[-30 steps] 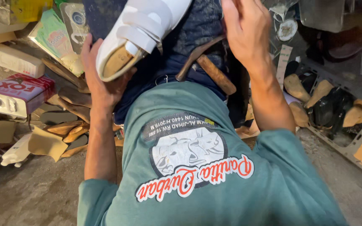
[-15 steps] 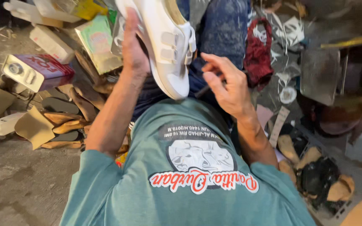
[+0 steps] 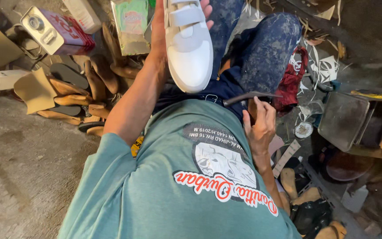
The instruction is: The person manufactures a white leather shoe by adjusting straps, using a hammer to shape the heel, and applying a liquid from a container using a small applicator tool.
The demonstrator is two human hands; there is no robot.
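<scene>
Head view, looking down over a teal printed T-shirt (image 3: 186, 190) at a seated person's lap. Left hand (image 3: 164, 22) raised at the far centre of the scene, palm cupped along the left side of a white strap-fastened shoe (image 3: 188, 46), fingertips showing past its right edge near the top; hand closed around the shoe, which hangs clear of the lap. Shoe's long axis runs near-to-far, rounded toe pointing near, toward the wearer's body, heel end cut off by the top edge of the picture. Left forearm stretches from near-left up to the far centre, elbow bent, wrist straight. Right hand (image 3: 259, 126) sits lower and nearer, right of the shoe and well apart from it, fingers curled on the handle of a dark metal hammer-like tool (image 3: 250, 97) whose slim head points right; the grip looks firm, though the handle is mostly hidden by the palm. Shoe thus lies far and left of the right hand, with the left hand alone touching it. Dark blue speckled trousers (image 3: 266, 44) fill the lap beneath. On the concrete floor (image 3: 18, 155) to the left: brown wooden shoe lasts and leather scraps (image 3: 89, 88), a red rectangular metal can (image 3: 54, 28). To the right: a red rag (image 3: 290, 77), a grey flat tray (image 3: 343, 117).
</scene>
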